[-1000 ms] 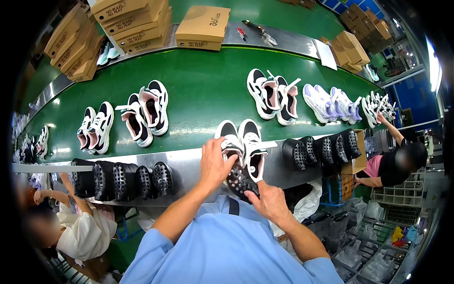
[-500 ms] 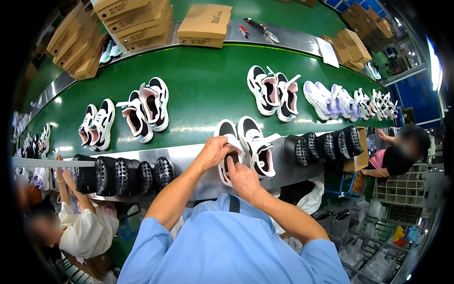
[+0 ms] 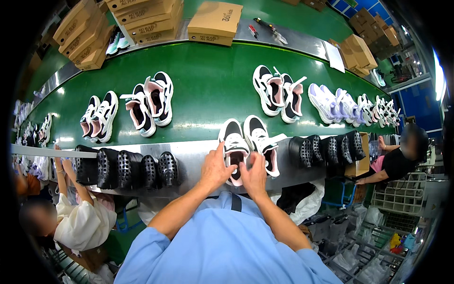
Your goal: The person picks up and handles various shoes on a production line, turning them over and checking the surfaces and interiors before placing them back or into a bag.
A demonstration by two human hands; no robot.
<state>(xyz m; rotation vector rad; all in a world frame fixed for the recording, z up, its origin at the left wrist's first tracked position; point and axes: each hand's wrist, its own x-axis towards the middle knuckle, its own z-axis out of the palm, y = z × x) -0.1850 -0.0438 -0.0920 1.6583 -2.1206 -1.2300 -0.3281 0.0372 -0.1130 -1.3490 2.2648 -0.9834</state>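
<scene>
A white and black sneaker [image 3: 232, 135] with a pink lining stands on the metal edge in front of me, toe pointing away. My left hand [image 3: 216, 165] grips its left side, thumb at the opening. On the other side my right hand [image 3: 254, 174] closes on the collar, its thumb reaching into the opening and its fingers bent. The dark inside of the shoe shows between both thumbs. Touching it on the right is the matching sneaker [image 3: 257, 134], its strap sticking out to the right, its heel partly behind my right hand.
More sneakers in pairs [image 3: 161, 99] stand on the green conveyor belt [image 3: 208, 80]. Black perforated shoe-shaped forms [image 3: 120, 168] line the metal edge on both sides. Shoe boxes [image 3: 215, 21] sit on the far ledge. Co-workers are at left [image 3: 85, 217] and right [image 3: 392, 161].
My left hand has moved from the shoe's tongue down to its side and collar. My right hand has drawn its finger out of the opening and now holds the right collar. The view has shifted slightly.
</scene>
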